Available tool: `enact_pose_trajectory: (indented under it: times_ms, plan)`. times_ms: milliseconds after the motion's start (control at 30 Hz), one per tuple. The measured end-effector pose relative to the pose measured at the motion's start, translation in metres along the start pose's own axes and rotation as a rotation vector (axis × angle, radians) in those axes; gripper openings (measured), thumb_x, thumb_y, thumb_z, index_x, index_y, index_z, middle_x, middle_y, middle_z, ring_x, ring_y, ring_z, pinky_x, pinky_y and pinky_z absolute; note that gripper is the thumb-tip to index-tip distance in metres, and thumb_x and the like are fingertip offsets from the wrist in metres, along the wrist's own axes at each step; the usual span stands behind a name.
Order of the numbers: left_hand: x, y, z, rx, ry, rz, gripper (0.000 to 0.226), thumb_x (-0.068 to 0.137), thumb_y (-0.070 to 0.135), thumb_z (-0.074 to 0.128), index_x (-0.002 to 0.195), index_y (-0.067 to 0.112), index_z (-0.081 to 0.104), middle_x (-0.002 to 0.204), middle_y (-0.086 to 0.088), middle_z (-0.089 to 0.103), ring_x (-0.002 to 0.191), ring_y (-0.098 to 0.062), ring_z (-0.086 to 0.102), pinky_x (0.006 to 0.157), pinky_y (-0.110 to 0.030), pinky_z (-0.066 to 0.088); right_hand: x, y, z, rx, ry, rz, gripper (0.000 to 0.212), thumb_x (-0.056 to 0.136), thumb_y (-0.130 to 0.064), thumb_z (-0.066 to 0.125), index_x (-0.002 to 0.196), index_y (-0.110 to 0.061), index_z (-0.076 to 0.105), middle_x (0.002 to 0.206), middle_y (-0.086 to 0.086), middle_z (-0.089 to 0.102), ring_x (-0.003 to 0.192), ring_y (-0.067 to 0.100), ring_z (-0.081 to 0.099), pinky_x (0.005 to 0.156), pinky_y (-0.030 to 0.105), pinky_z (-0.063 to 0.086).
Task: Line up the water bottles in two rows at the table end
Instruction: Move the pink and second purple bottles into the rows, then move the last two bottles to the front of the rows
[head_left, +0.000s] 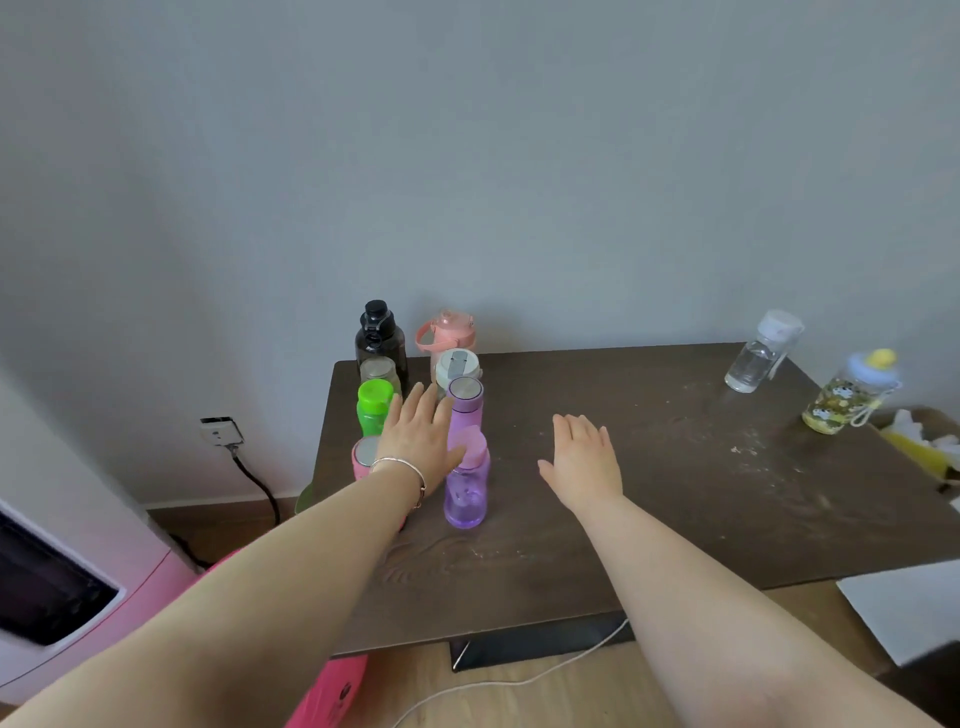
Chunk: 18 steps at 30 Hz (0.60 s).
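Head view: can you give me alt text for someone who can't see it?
Two open bare hands, left hand and right hand, reach over a dark table where eight bottles stand in two rows at the left end. A clear bottle and a patterned bottle stand apart at the far right.

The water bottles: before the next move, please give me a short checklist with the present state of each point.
1. Both hands free: ok. Left hand and right hand are open, holding nothing.
2. Two rows started at the left table end: ok.
3. All bottles gathered: not ok. The clear bottle and the patterned bottle stand far right.
4. Lined-up bottles upright: ok for those visible; the pink bottle is partly hidden.
5. Left hand clear of the purple bottle: cannot tell.
6. Path to the far bottles free: ok.
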<state>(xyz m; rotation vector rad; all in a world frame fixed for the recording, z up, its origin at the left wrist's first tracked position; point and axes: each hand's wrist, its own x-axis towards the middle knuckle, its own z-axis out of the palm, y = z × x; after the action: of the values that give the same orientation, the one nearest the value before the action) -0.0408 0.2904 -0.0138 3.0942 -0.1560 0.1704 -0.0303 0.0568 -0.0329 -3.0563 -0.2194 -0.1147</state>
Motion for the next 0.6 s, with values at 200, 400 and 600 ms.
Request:
enact_pose_trajectory:
  times_ms: [200, 400, 600]
  plan:
    - [0.035, 0.093, -0.01, 0.126, -0.005, 0.162, 0.07, 0.093, 0.052, 0.047, 0.148, 0.017, 0.023, 0.159, -0.011, 0.019, 0.148, -0.032, 0.011, 0.118, -0.049, 0.014, -0.008, 0.084, -0.029, -0.011, 0.077, 0.124, 0.063, 0.096, -0.036, 0.054, 0.149, -0.012, 0.03, 0.155, 0.008, 0.035, 0.147, 0.026, 0.022, 0.121, 0.047, 0.016]
    - [0.069, 0.211, -0.007, 0.127, -0.045, 0.232, 0.068, 0.096, 0.049, 0.042, 0.151, 0.017, 0.018, 0.162, -0.01, 0.011, 0.15, -0.031, 0.004, 0.12, -0.05, 0.009, -0.025, 0.195, -0.045, -0.007, 0.087, 0.236, 0.067, 0.096, -0.039, 0.053, 0.152, -0.013, 0.026, 0.157, 0.007, 0.031, 0.149, 0.025, 0.019, 0.122, 0.046, 0.014]
    - [0.1, 0.339, -0.001, 0.129, -0.063, 0.229, 0.065, 0.097, 0.05, 0.038, 0.15, 0.018, 0.02, 0.162, -0.008, 0.01, 0.15, -0.029, 0.003, 0.119, -0.049, 0.008, -0.036, 0.318, -0.057, 0.004, 0.092, 0.302, 0.068, 0.097, -0.04, 0.052, 0.152, -0.014, 0.024, 0.158, 0.007, 0.03, 0.149, 0.024, 0.019, 0.122, 0.046, 0.015]
